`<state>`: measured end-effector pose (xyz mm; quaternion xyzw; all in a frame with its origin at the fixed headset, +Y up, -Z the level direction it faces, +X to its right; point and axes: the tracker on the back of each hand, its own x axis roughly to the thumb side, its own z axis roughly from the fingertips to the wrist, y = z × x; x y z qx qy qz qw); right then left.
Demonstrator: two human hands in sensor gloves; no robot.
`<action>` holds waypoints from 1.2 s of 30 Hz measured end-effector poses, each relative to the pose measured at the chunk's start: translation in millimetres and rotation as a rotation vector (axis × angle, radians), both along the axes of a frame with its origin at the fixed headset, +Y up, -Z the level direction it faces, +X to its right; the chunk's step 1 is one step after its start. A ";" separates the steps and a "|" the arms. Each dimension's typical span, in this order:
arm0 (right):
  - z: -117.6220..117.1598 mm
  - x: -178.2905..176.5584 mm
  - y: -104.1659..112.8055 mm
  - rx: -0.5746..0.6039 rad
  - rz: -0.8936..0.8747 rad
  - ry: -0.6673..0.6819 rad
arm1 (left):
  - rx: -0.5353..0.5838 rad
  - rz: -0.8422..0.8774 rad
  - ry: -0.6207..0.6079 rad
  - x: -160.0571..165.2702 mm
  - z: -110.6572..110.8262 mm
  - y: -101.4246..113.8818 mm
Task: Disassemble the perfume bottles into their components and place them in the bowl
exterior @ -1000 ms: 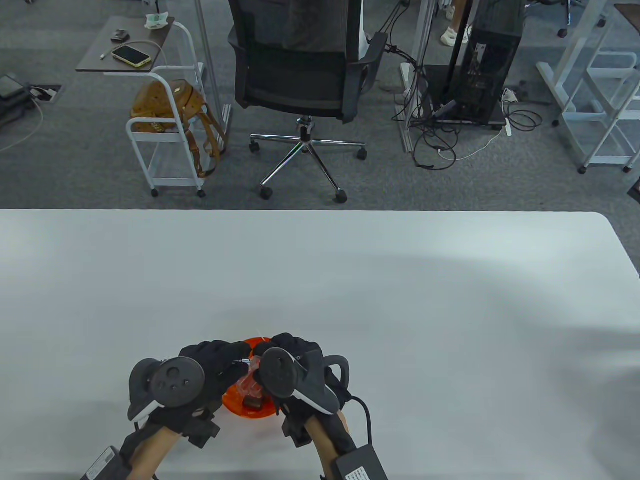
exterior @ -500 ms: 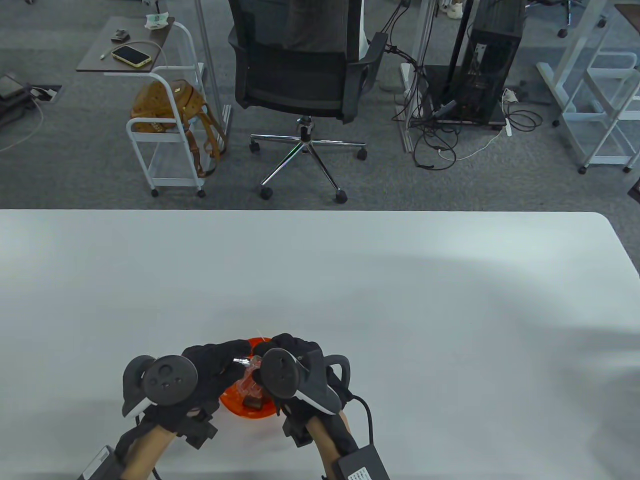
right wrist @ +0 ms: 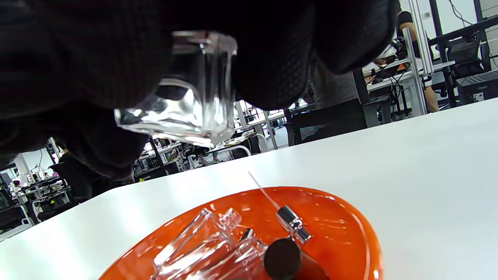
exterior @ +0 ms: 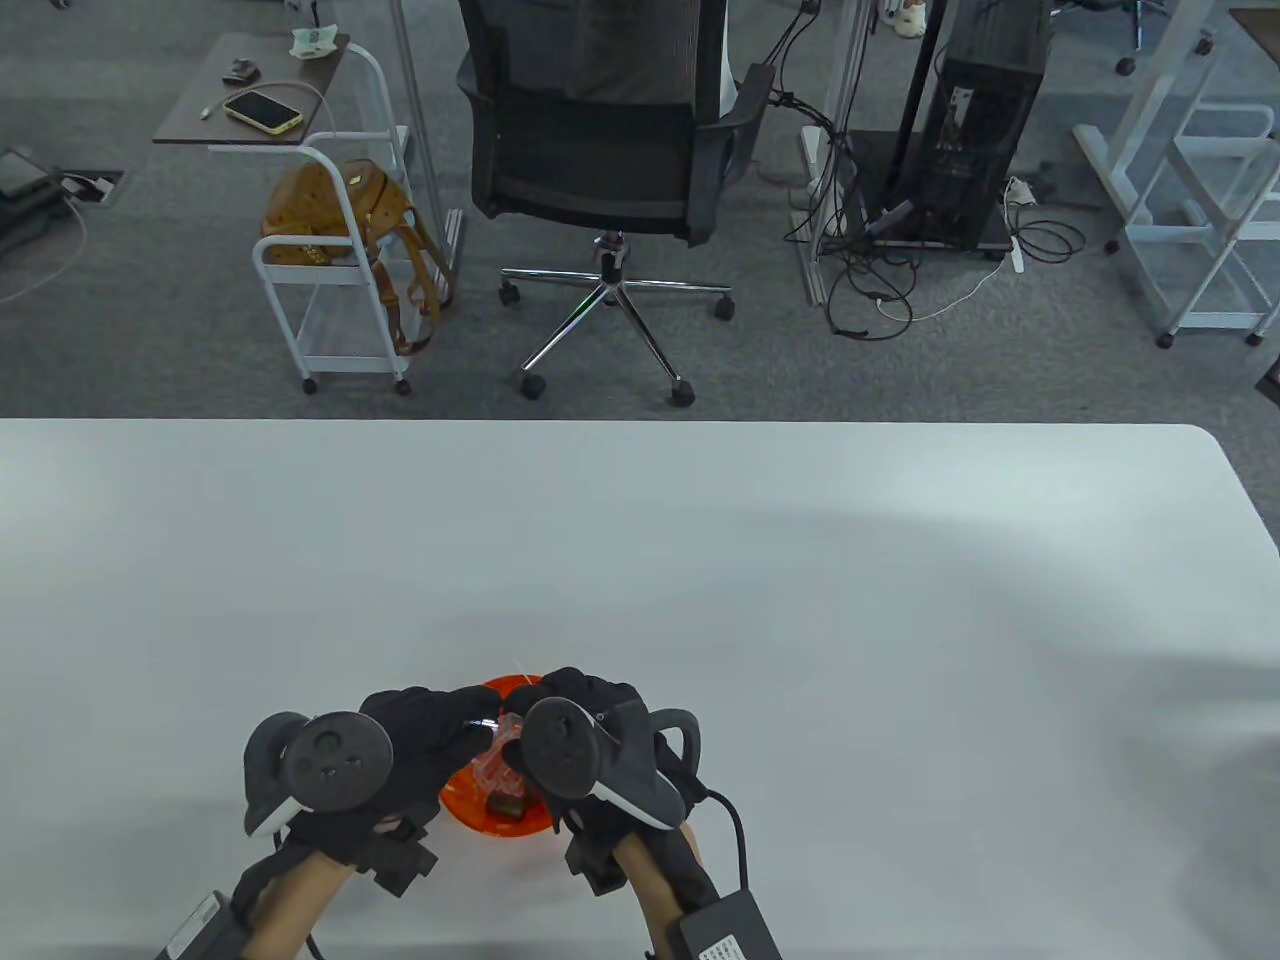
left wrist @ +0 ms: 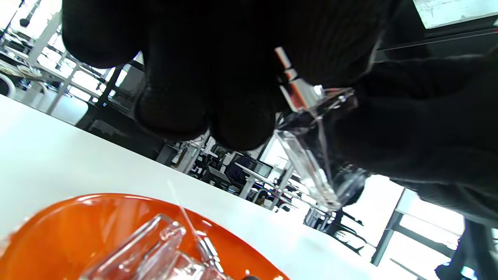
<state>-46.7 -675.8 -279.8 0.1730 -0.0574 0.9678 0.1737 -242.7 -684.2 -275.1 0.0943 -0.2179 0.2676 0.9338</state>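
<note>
Left hand (exterior: 420,735): over the bowl's 9 o'clock side, fingers curled and pinching the silver sprayer (left wrist: 293,83) at the top of the bottle; tracker (exterior: 335,760) on its back.
Right hand (exterior: 590,715): over the bowl's 3 o'clock side, fingers and thumb wrapped round the bottle body; tracker (exterior: 560,745) on its back.
Bottle (right wrist: 194,101): clear glass, square-sided, held in the air between the two hands above the bowl, not touching it; sprayer end toward the left hand.
Bowl (exterior: 470,805): orange, on the table near its 6 o'clock edge, partly hidden under both hands.
In the bowl: an empty clear bottle (right wrist: 194,241) lying on its side, a silver pump (right wrist: 293,223) with its thin tube (right wrist: 262,192) sticking up toward 11 o'clock, a dark round cap (right wrist: 282,258) at the near side just beside the pump.
Table (exterior: 800,600): white, bare surface from 9 to 3 o'clock beyond the bowl.
Beyond the table, 12 o'clock: black office chair (exterior: 600,130).
At 10 o'clock: white cart (exterior: 330,270) with a brown bag (exterior: 335,210); a phone (exterior: 262,110) on the shelf above it.
At 1 o'clock: computer tower (exterior: 975,110) and loose cables (exterior: 880,280) on the floor.
</note>
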 end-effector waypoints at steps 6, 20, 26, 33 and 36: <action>0.7 -0.3 0.5 0.024 0.013 -0.004 | 0.001 0.024 -0.067 -1.2 -1.3 1.3; 0.8 3.5 3.3 0.007 -0.032 0.012 | -0.002 0.047 -0.045 -0.9 0.9 2.0; 2.3 0.2 2.7 0.029 0.023 0.013 | -0.035 0.072 -0.067 -2.5 -1.0 -0.2; 1.2 4.6 3.5 0.014 -0.005 0.020 | -0.008 0.024 -0.024 0.4 -0.1 -0.5; 1.7 2.4 3.3 0.029 0.015 0.014 | -0.023 0.051 -0.035 -1.5 -0.5 -1.0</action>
